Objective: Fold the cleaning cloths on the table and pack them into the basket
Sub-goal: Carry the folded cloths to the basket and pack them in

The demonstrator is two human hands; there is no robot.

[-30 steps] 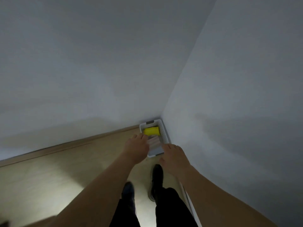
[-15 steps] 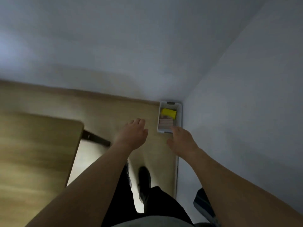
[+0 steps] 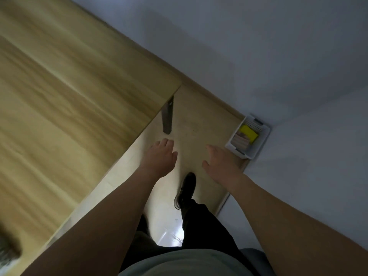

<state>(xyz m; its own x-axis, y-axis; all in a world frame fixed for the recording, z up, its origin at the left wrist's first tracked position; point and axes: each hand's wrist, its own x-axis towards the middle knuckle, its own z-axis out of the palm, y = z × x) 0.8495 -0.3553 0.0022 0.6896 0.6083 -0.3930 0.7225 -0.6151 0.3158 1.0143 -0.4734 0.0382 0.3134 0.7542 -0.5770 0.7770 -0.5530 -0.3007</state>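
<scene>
The basket (image 3: 248,136), a small white plastic one with slotted walls, sits on the floor (image 3: 199,120) tucked into the corner where the two walls (image 3: 258,46) meet. Inside it lie a yellow cloth (image 3: 249,133) toward the corner end and a stack of pale pinkish folded cloths (image 3: 241,142) toward the near end, packed side by side. Both hands hang in the air above the floor and hold nothing. The left hand (image 3: 160,156) is near the table leg (image 3: 167,118), its fingers loose and lightly spread. The right hand (image 3: 221,162) is just beside the near end of the basket, apart from it, fingers straight and relaxed. The wooden surface (image 3: 69,96) fills the left of the view; at its near left edge a blurred dark and pale patch shows, too smeared to say whether it is another cloth. A black shoe (image 3: 186,190) stands on the floor between the arms.

By the look of things the packing step is done for these cloths. Cloths like these should be light, soft and floppy, with no risk of breaking but quick to unfold if lifted by one corner. A folded one is best taken across its middle, thumb on top and fingers beneath, so the layers stay together. The basket itself looks stiff and light, best held by its two short rims
</scene>
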